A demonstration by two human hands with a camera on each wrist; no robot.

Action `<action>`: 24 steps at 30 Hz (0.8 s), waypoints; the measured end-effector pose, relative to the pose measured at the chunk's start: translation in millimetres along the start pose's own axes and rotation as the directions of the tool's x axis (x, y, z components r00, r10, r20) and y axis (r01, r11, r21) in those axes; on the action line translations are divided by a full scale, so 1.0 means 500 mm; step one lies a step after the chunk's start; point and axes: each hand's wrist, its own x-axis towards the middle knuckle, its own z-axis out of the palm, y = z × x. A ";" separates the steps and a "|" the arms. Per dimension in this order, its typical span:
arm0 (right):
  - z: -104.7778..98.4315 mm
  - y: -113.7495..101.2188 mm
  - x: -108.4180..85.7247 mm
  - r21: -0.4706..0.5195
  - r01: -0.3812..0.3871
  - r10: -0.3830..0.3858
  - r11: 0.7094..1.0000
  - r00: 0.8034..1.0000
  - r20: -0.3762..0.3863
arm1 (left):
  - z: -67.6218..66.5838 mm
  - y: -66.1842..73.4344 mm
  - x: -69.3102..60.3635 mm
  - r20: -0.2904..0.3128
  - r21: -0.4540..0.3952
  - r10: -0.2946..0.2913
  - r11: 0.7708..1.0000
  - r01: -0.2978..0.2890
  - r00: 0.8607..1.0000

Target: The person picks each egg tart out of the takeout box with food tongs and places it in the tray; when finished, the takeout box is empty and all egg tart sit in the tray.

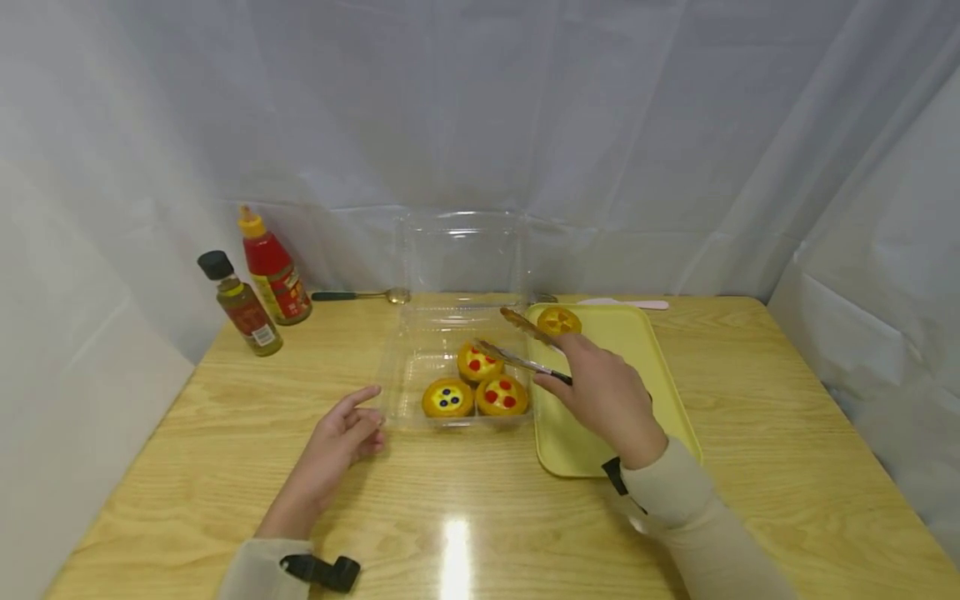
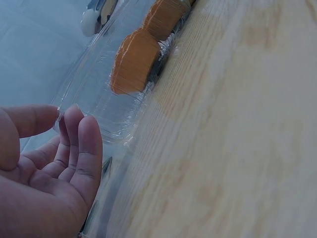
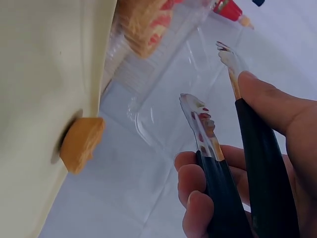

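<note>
Grips the tongs (image 3: 262, 168) in the right hand (image 1: 611, 392), with metal ends apart and nothing visible between; reaches toward the clear container (image 1: 420, 350), seemingly lining up a pick; holds the left hand (image 1: 337, 446) at the container's left rim; cannot tell whether pinching or only touching; finds two red-dotted tarts (image 1: 502, 396) and a blue-dotted tart (image 1: 447, 398) inside, with an orange-topped tart (image 1: 559, 322) in the yellow tray's (image 1: 577, 442) far-left corner; probably calls for straddling one tart, then squeezing gently.
</note>
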 end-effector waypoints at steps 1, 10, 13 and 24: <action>0.002 -0.002 0.000 -0.004 0.001 -0.001 1.000 1.000 0.008 | 0.000 0.000 0.000 -0.002 -0.001 -0.002 1.000 0.002 1.000; 0.021 -0.017 0.008 -0.062 0.013 -0.010 0.998 0.998 0.056 | -0.001 -0.001 0.001 -0.003 -0.008 -0.009 1.000 0.009 1.000; 0.024 -0.020 0.013 -0.090 0.021 -0.015 0.996 0.997 0.073 | -0.001 0.000 0.001 -0.006 -0.011 -0.011 1.000 0.011 1.000; 0.032 -0.028 0.025 -0.129 0.032 -0.015 0.991 0.992 0.129 | 0.002 0.007 -0.003 -0.002 0.016 -0.004 1.000 0.004 1.000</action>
